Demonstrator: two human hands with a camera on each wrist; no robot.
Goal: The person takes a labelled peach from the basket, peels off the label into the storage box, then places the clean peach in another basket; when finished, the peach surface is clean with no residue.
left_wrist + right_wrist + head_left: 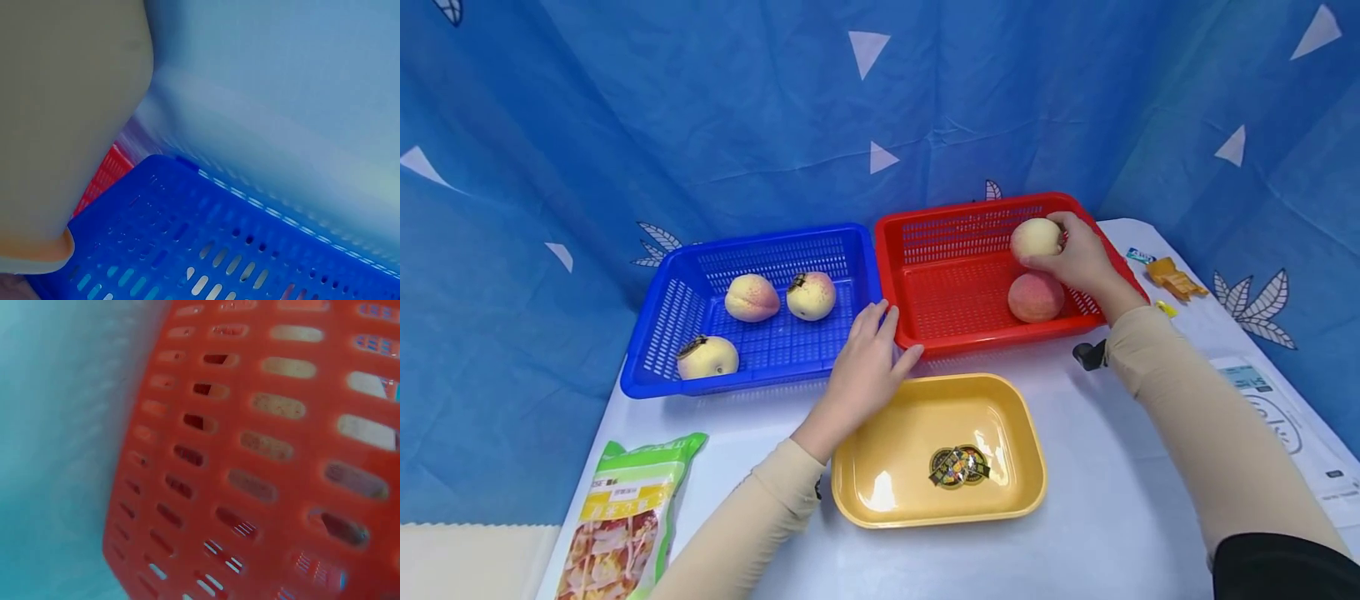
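Observation:
In the head view my right hand [1078, 257] holds a pale yellow round fruit [1034, 238] over the right part of the red basket [955, 342]. Just below it in that basket lies a pink-red peach [1036, 297]. The left hand [867, 358] is spread, with fairly straight fingers, near the adjoining rims of the red basket and the blue basket [640, 358]. Inside the blue one sit a yellow-pink peach [752, 297] and two pale fruits with dark leafy caps, one [811, 297] beside the peach and another [708, 357] at the front left. Both wrist views show mostly basket walls.
A yellow tray [895, 442] with a round sticker stands in front of the baskets. At left lies a green-edged food packet [625, 517]; at right are an orange-brown item [1176, 279] and a clear printed package [1285, 429]. A blue curtain [760, 108] hangs behind.

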